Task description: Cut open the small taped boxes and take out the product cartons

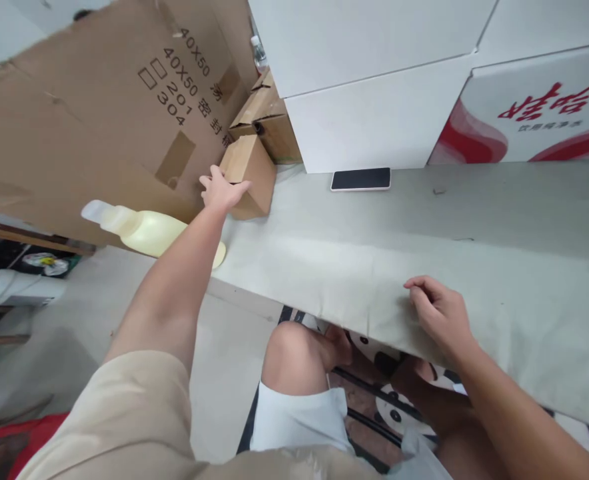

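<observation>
My left hand (220, 190) reaches far out to a small brown cardboard box (250, 175) at the left end of the table, fingers wrapped over its near top corner. A pale yellow plastic bottle (144, 230) with a white cap lies on its side below my left forearm, at the table's left edge. My right hand (438, 311) rests on the grey cloth-covered table (374, 253) near its front edge, fingers curled loosely with nothing in them.
A phone (360, 179) lies face up at the back of the table. Behind it stand white cartons (374, 87) and one with red print (539, 113). A large flattened cardboard sheet (89, 120) leans at the left, with more small boxes (264, 120) beside it.
</observation>
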`<control>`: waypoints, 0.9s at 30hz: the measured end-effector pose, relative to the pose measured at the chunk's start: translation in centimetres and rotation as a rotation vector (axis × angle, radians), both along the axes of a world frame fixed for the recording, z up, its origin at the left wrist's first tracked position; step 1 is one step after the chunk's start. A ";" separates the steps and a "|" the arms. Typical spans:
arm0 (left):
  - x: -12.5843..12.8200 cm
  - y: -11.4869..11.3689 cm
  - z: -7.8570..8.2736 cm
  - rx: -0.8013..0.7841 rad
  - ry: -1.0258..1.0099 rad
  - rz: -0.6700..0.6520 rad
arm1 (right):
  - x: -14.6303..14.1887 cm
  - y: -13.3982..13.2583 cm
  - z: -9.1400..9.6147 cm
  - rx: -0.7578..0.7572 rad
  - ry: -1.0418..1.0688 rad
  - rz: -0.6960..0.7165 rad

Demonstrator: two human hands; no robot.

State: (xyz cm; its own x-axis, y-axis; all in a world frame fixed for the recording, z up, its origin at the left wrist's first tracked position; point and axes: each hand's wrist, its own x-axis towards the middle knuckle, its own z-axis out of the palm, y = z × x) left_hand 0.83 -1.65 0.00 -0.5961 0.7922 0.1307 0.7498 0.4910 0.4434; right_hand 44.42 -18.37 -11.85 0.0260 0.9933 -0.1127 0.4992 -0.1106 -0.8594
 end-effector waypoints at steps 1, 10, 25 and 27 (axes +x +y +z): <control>0.6 -1.1 0.0 0.028 -0.025 -0.004 | 0.3 -0.1 0.2 0.006 0.000 -0.022; 8.7 -13.2 -1.5 0.042 0.071 -0.457 | 10.4 -0.2 1.5 0.118 -0.336 -0.474; 20.8 -11.4 -5.3 0.053 -0.396 -1.483 | 16.8 0.3 0.9 0.050 -0.219 -0.667; 20.4 -11.8 -5.9 0.096 -0.442 -1.471 | 15.4 0.9 1.7 0.205 0.104 -0.716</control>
